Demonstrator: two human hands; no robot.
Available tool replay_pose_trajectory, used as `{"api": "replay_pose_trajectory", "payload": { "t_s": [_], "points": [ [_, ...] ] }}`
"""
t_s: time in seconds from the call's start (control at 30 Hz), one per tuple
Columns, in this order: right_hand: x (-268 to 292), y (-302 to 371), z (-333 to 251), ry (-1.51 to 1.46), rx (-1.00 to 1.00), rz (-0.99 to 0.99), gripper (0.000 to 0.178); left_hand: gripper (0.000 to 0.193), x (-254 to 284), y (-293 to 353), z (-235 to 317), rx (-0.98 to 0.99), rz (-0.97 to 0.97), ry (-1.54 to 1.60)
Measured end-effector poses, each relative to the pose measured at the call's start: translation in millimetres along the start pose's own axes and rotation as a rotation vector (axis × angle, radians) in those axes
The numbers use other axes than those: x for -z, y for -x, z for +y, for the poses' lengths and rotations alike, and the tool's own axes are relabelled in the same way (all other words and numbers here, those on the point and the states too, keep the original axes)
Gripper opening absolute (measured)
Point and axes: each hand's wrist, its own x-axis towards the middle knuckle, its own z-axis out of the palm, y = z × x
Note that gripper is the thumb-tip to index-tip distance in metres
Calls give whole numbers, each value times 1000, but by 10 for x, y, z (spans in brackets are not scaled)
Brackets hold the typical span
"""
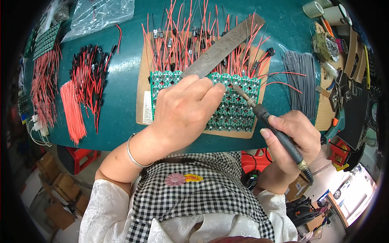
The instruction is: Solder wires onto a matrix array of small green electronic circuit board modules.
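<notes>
My right hand [296, 137] grips a soldering iron [269, 119] by its dark handle, its tip resting at or just above the upper right of a green circuit board panel [237, 115]. Over the panel's middle, my left hand [188, 107] is closed, thumb and fingers pinched near the iron's tip; what they hold is hidden. Red and black wires [194, 52] with black connectors run up from the panel's far edge. Across those wires slants a flat metal bar [225, 46], its near end by my left knuckles. Cardboard [142, 87] lies beneath the panel.
On the green table [125, 65], black-connector wires [91, 71] and a red wire bundle [73, 113] lie left, beside another wired panel [48, 42]. A plastic bag [99, 18] is at the back. Dark grey wires [300, 83] lie right, near tools and tape rolls [334, 16].
</notes>
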Motion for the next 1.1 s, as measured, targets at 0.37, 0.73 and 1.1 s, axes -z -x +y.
{"api": "replay_pose_trajectory", "payload": {
  "t_s": [0.37,0.73,1.1],
  "points": [
    [122,-228,-32,-42,-69,-93,28,21,2,-13,18,-14,-12,-7],
    [130,164,-63,-41,-81,169,29,21,119,123,66,22,92,171],
    [0,51,-20,-29,-123,71,27,23,-21,109,6,10,5,99]
  ]
}}
